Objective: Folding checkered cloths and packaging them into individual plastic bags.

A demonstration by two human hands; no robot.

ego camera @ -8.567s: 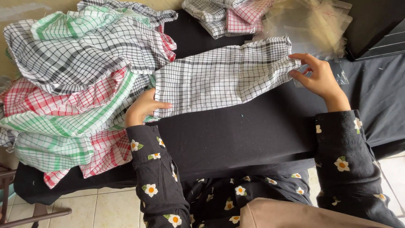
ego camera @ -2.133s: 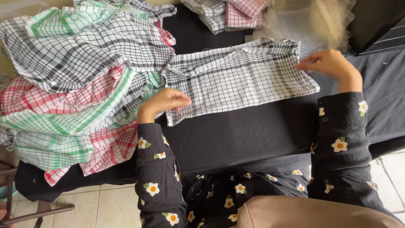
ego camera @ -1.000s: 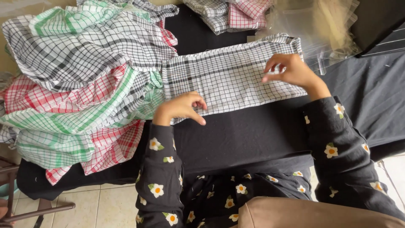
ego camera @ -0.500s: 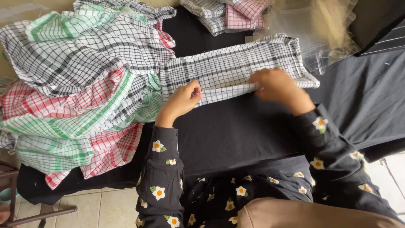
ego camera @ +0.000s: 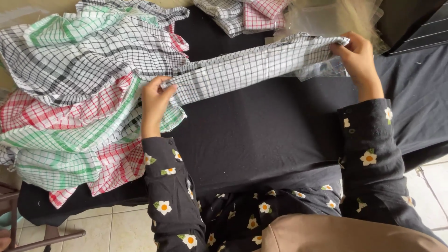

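A black-and-white checked cloth (ego camera: 252, 70), folded into a long narrow strip, stretches across the black table (ego camera: 261, 135). My left hand (ego camera: 155, 98) grips its left end beside the heap of cloths. My right hand (ego camera: 358, 58) grips its right end, lifted slightly off the table near a clear plastic bag (ego camera: 326, 28). Both sleeves are dark with a flower print.
A big loose heap of checked cloths (ego camera: 74, 93) in black, red and green covers the table's left side. Folded checked cloths (ego camera: 242, 14) lie at the back centre. A dark object (ego camera: 415, 23) stands at the back right. Tiled floor (ego camera: 116, 228) shows below.
The cloth was folded lengthwise into a narrower strip. My hands then slid apart from the middle to its two ends, and the strip is raised off the table.
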